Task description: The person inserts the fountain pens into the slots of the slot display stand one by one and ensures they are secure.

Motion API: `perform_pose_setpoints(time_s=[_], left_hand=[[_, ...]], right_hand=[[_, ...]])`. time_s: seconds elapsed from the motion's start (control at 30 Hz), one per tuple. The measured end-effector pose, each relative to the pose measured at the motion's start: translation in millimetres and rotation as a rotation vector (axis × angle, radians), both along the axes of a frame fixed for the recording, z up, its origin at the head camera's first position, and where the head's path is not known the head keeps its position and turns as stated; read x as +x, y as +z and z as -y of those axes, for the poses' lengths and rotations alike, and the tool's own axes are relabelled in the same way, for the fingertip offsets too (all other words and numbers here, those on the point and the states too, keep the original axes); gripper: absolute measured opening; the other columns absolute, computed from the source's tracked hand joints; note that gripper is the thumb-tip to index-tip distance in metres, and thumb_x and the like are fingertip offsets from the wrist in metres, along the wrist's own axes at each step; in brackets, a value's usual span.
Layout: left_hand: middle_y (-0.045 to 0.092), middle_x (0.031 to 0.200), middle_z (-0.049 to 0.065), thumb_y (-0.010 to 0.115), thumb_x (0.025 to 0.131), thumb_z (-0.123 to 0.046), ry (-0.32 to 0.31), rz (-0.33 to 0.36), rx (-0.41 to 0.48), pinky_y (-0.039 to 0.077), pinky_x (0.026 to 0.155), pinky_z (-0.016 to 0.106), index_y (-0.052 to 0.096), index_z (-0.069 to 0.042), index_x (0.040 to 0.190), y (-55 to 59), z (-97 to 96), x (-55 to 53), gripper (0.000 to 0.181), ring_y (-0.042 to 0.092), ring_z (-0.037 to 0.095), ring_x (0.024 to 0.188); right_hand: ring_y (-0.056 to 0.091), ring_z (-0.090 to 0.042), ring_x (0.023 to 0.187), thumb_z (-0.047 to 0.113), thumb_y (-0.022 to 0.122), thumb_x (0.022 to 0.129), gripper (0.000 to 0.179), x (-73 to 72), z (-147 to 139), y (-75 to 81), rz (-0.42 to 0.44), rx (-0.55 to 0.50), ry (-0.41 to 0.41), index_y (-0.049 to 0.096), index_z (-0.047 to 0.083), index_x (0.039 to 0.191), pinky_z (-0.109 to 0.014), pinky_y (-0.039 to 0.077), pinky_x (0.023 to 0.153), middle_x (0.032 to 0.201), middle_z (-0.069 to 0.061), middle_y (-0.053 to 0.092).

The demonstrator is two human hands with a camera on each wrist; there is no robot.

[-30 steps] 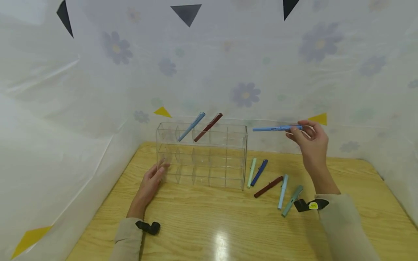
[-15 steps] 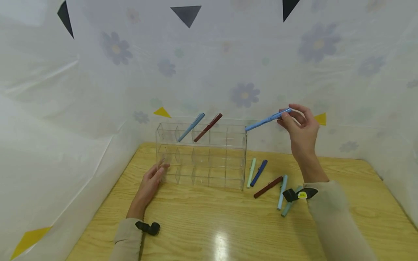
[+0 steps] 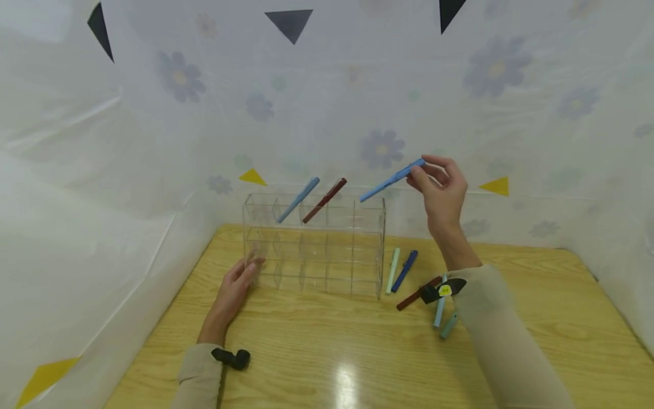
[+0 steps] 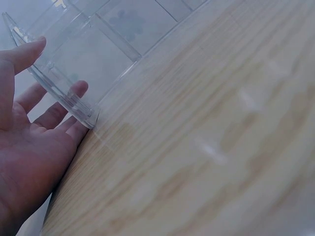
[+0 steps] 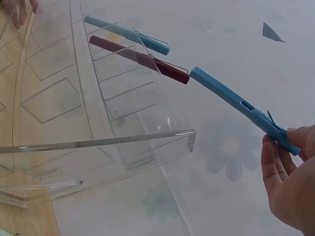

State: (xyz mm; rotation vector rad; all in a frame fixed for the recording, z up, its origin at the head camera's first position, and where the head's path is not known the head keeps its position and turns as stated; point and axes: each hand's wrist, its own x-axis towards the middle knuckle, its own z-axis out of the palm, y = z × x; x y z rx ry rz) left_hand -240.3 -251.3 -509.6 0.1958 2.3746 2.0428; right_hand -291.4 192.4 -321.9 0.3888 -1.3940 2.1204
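A clear acrylic pen stand (image 3: 314, 244) with divided tiers stands on the table. My left hand (image 3: 235, 289) holds its left side; in the left wrist view, the thumb (image 4: 29, 54) is at one side of the clear panel and fingers reach round the other. A blue pen (image 3: 301, 196) and a dark red pen (image 3: 327, 199) lean in the top tier. My right hand (image 3: 441, 190) pinches a light blue pen (image 3: 390, 180) by its clip end. This pen slants down to the left, its lower end over the top tier's right part.
Right of the stand lie a pale green pen (image 3: 393, 271), a navy pen (image 3: 405, 271), another dark red pen (image 3: 411, 300), a pale blue pen (image 3: 439, 315) and a grey-green pen (image 3: 449, 326). The right sleeve and wrist camera partly cover some. A flowered curtain (image 3: 327, 102) hangs behind.
My right hand has moved left and up with the light blue pen, which has gone from level to slanting, from beside the stand to over its right end. The left hand stays put.
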Motion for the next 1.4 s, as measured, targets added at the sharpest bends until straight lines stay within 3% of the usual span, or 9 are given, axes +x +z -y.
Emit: perform_pose_setpoints(time_s=[0.57, 0.77, 0.97, 1.1, 1.4], left_hand=[[0.035, 0.164, 0.005, 0.045, 0.111, -0.040, -0.010, -0.009, 0.004, 0.030, 0.098, 0.043, 0.050, -0.004, 0.150, -3.7, 2.5, -0.6, 0.053, 0.026, 0.023, 0.147], [0.029, 0.167, 0.003, 0.046, 0.111, -0.039, -0.010, 0.001, 0.022, 0.028, 0.102, 0.043, 0.051, -0.005, 0.149, -1.7, 1.6, 1.6, 0.051, 0.023, 0.022, 0.149], [0.038, 0.162, 0.008, 0.047, 0.110, -0.039, 0.012, -0.003, 0.011, 0.033, 0.093, 0.038, 0.052, -0.004, 0.148, 1.8, -0.9, 2.8, 0.051, 0.033, 0.023, 0.130], [0.036, 0.163, 0.005, 0.047, 0.111, -0.039, 0.010, -0.005, -0.003, 0.033, 0.094, 0.039, 0.053, -0.004, 0.148, 0.5, -0.2, 3.0, 0.051, 0.032, 0.022, 0.135], [0.040, 0.161, 0.009, 0.047, 0.111, -0.039, 0.005, -0.007, -0.001, 0.032, 0.099, 0.044, 0.052, -0.004, 0.148, -0.2, -2.5, 2.9, 0.051, 0.032, 0.024, 0.141]], right_hand=[[0.073, -0.025, 0.086, 0.000, 0.070, 0.096, 0.031, -28.8, 36, -7.4, 0.014, 0.179, 0.008, 0.060, -0.015, 0.122, -0.038, 0.058, 0.082, 0.104, -0.020, 0.066], [0.074, -0.023, 0.085, 0.004, 0.072, 0.096, 0.025, -31.1, 45, -10.0, 0.084, 0.251, 0.015, 0.064, -0.008, 0.116, -0.035, 0.059, 0.081, 0.102, -0.018, 0.068], [0.074, -0.018, 0.083, 0.005, 0.072, 0.096, 0.020, -31.7, 51, -13.8, 0.142, 0.318, 0.006, 0.066, -0.005, 0.112, -0.032, 0.059, 0.078, 0.101, -0.018, 0.070], [0.073, -0.017, 0.083, 0.007, 0.072, 0.097, 0.020, -30.3, 53, -16.4, 0.146, 0.368, 0.004, 0.067, -0.005, 0.112, -0.031, 0.059, 0.078, 0.101, -0.019, 0.071], [0.073, -0.034, 0.090, 0.009, 0.070, 0.098, 0.026, -29.6, 50, -19.2, 0.119, 0.521, -0.011, 0.066, -0.008, 0.117, -0.032, 0.058, 0.081, 0.108, -0.027, 0.070]])
